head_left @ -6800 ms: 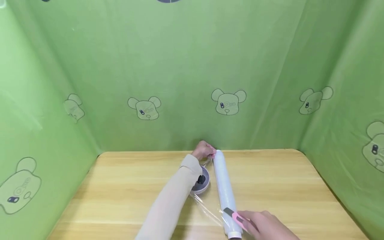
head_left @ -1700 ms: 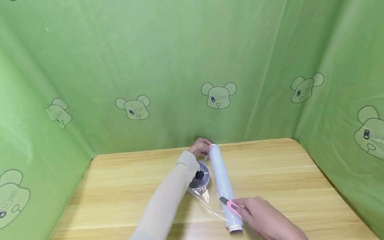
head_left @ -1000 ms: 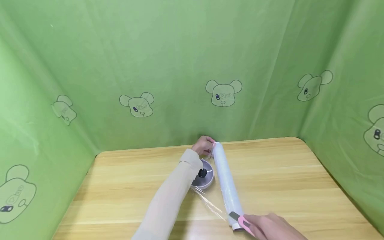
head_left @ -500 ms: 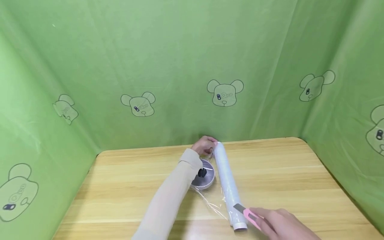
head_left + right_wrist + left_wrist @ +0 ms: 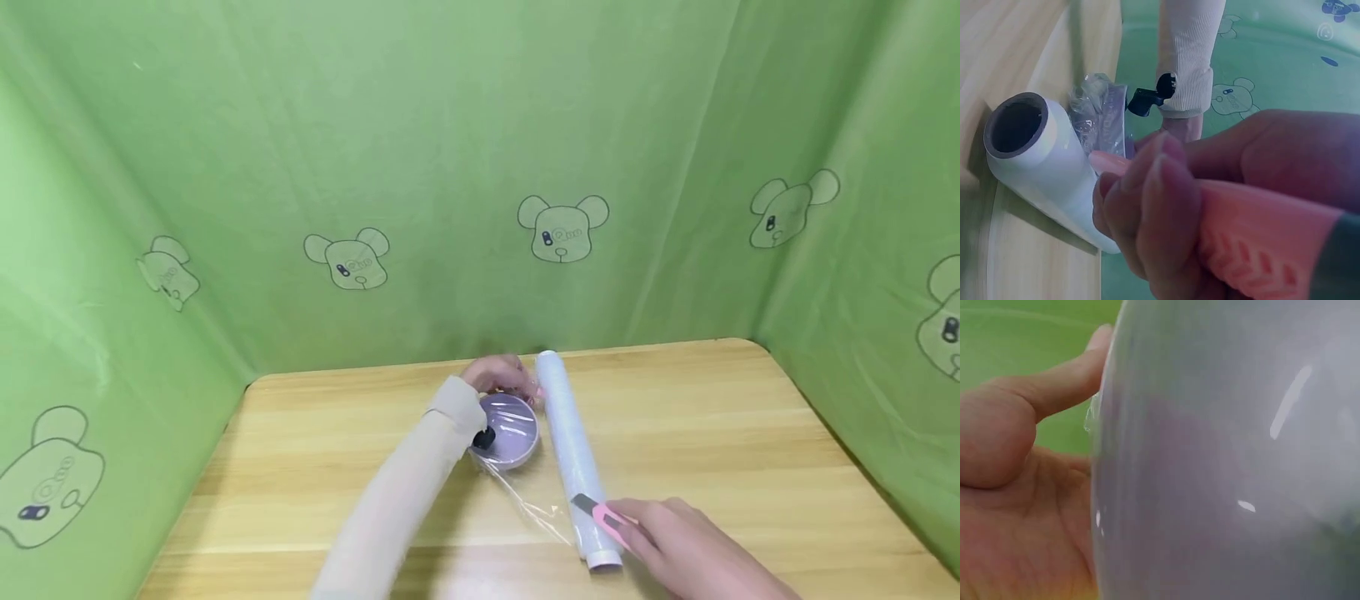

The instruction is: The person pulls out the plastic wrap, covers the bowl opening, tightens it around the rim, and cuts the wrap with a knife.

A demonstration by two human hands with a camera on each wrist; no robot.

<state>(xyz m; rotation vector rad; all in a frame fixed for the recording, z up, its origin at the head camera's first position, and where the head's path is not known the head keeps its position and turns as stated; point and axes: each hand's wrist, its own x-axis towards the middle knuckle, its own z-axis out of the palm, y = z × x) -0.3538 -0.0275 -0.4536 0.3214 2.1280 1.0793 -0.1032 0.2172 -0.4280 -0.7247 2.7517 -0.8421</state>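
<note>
A purple-grey bowl [image 5: 517, 429] stands on the table with clear cling film [image 5: 517, 410] stretched across its top. My left hand [image 5: 498, 373] is at the bowl's far rim, blurred in the head view. The left wrist view shows its thumb straight at the film-covered rim; the other fingers are hidden behind the bowl. A long white roll of cling film [image 5: 567, 450] lies to the bowl's right. Creased film trails from the bowl's near side toward the roll's near end. My right hand [image 5: 671, 533] grips a pink utility knife [image 5: 609, 521], its blade over the roll's near part.
The wooden table [image 5: 322, 467] has green sheeting [image 5: 450, 167] printed with bear heads at its back and sides. A black wrist camera [image 5: 484, 437] on the left sleeve covers part of the bowl in the head view.
My left hand has left the roll's far end and moved left and nearer, to the bowl's rim. The right hand with the utility knife has shifted slightly left and away along the roll.
</note>
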